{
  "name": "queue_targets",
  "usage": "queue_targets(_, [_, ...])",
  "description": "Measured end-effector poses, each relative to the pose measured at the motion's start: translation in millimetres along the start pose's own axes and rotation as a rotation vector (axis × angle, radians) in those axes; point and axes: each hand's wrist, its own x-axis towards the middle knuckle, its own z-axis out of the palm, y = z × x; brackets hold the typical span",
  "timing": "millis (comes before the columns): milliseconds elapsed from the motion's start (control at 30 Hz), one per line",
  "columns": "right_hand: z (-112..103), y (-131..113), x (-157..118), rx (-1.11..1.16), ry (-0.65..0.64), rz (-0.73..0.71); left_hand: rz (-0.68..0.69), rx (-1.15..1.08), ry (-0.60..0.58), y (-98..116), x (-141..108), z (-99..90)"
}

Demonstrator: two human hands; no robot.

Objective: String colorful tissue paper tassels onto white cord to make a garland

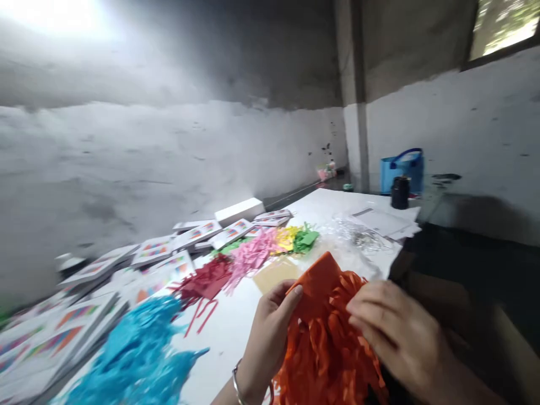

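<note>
My left hand [276, 326], with a silver bangle at the wrist, pinches the flat uncut band of an orange fringed tassel [320, 337] between thumb and fingers. Many twisted, thin strips hang below that band. At the tassel's right side my right hand [396, 326] is blurred, its fingers bent and pressed together against the strips. How many strips they hold is hidden. On the white table [223, 332] to the left lie a blue fringed bundle [139, 349] and a dark red one [208, 275]. Pink strips [255, 247], yellow strips [287, 238] and green strips [306, 239] lie behind.
White packets with coloured pictures [154, 247] are stacked along the table's left side, with a white box [239, 211] behind. Clear plastic bags [354, 239] and a tan sheet [276, 273] lie ahead. A black jar [400, 192] and a blue bag [403, 169] stand at the far right.
</note>
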Motion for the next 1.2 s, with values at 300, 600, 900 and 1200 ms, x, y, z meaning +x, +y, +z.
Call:
queue_targets(300, [186.1,-84.2,-7.5,0.408,-0.039,-0.028,0.166,0.14,0.484,-29.2,-65.8,-121.6])
queue_targets(600, [251.7,-77.8,-25.7,0.685,-0.294,0.365,0.12,0.063,0.41,-95.0,-75.6,-177.1])
queue_targets(900, [257.0,-73.2,-21.3,0.654,-0.314,0.387,0.058,0.039,0.469,-92.3,-77.0,-184.7])
queue_targets(1200, [250.0,-77.3,-26.4,0.283,-0.314,-0.12,0.1,0.237,0.488,-86.3,-75.6,-178.3])
